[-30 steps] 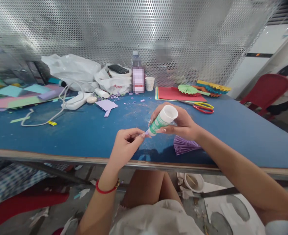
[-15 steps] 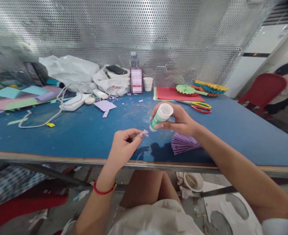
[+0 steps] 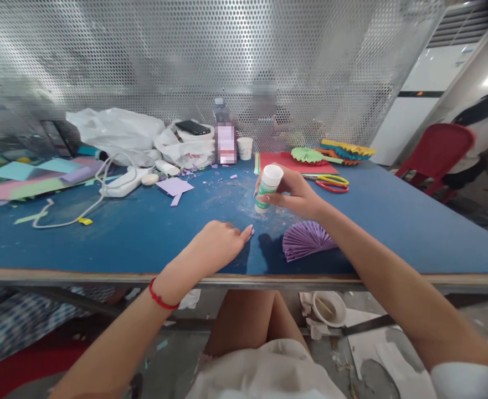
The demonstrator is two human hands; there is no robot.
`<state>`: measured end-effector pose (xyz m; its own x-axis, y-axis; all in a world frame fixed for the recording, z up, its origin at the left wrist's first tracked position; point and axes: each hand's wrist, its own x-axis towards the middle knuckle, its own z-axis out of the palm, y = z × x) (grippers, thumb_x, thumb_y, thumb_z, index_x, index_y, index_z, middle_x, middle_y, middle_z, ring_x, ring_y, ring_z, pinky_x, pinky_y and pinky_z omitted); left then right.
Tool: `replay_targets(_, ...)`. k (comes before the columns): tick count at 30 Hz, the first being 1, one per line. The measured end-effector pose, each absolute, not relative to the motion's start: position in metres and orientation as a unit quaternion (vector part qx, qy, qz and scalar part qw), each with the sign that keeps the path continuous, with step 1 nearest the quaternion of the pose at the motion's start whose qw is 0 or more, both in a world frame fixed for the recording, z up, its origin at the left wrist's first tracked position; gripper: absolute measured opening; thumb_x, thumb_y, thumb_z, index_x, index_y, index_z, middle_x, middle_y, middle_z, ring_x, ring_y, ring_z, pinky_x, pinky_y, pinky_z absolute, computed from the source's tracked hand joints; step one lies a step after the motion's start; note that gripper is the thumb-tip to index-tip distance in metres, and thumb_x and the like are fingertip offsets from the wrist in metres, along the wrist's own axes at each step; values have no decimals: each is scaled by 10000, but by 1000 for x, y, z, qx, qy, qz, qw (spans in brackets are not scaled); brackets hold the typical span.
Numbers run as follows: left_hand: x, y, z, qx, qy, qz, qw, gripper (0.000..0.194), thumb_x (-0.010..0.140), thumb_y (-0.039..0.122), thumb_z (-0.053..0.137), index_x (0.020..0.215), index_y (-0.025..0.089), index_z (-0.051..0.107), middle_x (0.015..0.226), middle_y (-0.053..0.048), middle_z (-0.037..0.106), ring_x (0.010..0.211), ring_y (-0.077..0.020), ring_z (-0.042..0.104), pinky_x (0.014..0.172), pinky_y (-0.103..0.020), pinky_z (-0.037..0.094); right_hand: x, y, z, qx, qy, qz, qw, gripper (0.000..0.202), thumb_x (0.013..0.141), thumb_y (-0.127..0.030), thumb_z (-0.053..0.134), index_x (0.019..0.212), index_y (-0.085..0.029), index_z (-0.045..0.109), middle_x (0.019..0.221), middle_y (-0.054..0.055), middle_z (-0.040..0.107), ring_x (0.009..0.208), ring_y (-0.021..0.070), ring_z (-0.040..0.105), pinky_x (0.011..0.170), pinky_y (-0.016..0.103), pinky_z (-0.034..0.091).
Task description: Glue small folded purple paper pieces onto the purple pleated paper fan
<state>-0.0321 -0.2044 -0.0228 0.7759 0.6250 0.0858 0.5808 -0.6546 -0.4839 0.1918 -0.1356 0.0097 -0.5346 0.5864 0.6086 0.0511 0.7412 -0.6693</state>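
My right hand (image 3: pixel 296 191) is wrapped round a white and green glue stick (image 3: pixel 270 183), held upright just over the blue table. Low at the table top, my left hand (image 3: pixel 221 244) is closed, its thumb and finger pinching a small purple paper piece (image 3: pixel 252 231) that is mostly covered. A pleated purple paper fan (image 3: pixel 308 241) lies spread below my right hand, near the table's front edge. Farther left sits a flat purple paper sheet (image 3: pixel 176 187) with a narrow strip beside it.
Scissors (image 3: pixel 330 183), red paper (image 3: pixel 275 160) and folded coloured fans (image 3: pixel 347 151) lie at the back right. A paper cup (image 3: pixel 245 148), a bottle (image 3: pixel 226 133), plastic bags (image 3: pixel 117 130) and a white power strip (image 3: pixel 125 182) line the back left. A person sits at the far right.
My left hand has turned palm down and lowered with the small purple piece. The glue stick, still in my right hand, is more upright. The whole view has shifted slightly.
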Motion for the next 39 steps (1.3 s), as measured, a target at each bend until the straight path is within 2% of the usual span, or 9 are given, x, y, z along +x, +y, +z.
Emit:
replay_targets(4,-44,-204,-33,-895,-372,-72,236,324,1028,355,567,1260,181,709,744,-60,760,673,-221,730,526,-288,359,189,-138,8,-197,-838,309,404,447,857,-574,735,885,-168,551,783,-22,533,670,89,419,585,246,336)
replay_targets(7,-50,-204,-40,-888,-372,-158,218,342,1036,438,535,1166,202,746,704,-40,746,641,-189,710,549,-280,375,185,-139,6,-194,-849,310,381,433,865,-564,728,875,-166,557,761,-32,510,654,84,381,570,237,320)
replay_targets(10,-51,-202,-43,-897,-340,-200,200,317,1057,387,497,1061,217,765,720,-26,754,648,-172,706,564,-276,380,184,-140,5,-191,-853,310,375,422,870,-554,724,881,-164,562,753,-35,499,645,84,361,566,240,313)
replay_targets(15,-45,-199,-42,-908,-303,-201,209,326,1069,302,470,955,198,758,658,-12,715,618,-157,676,561,-274,363,184,-139,3,-207,-849,309,376,365,873,-488,738,879,-166,567,760,-30,514,652,90,390,581,248,320)
replay_targets(20,-44,-200,-41,-909,-275,-201,242,231,1035,195,506,1028,185,737,621,2,661,574,-161,632,532,-279,344,184,-137,2,-204,-847,305,385,350,872,-466,740,881,-166,561,762,-32,509,659,92,402,586,245,328)
replay_targets(24,-45,-202,-39,-913,-256,-168,268,232,1016,132,500,1080,161,721,662,-12,655,599,-167,633,541,-290,364,185,-138,5,-202,-845,309,387,378,871,-501,735,876,-167,557,754,-34,502,654,92,398,578,244,328)
replay_targets(27,-46,-202,-39,-916,-266,-167,249,249,1030,153,478,1076,164,722,661,-13,641,605,-160,629,542,-280,366,185,-140,7,-202,-848,312,379,384,875,-513,730,870,-169,560,747,-36,501,645,90,384,572,242,324)
replay_targets(32,-50,-205,-43,-896,-305,-235,219,264,1045,234,484,1019,200,744,651,7,649,588,-142,626,529,-279,351,183,-142,4,-194,-856,327,350,375,873,-502,737,902,-170,565,747,-38,520,642,90,379,575,241,320)
replay_targets(39,-53,-206,-46,-896,-316,-255,180,245,991,200,520,876,203,736,673,-2,704,576,-142,625,541,-278,325,175,-144,-3,-156,-892,311,288,326,918,-472,669,911,-168,553,764,-35,525,668,99,426,619,236,363)
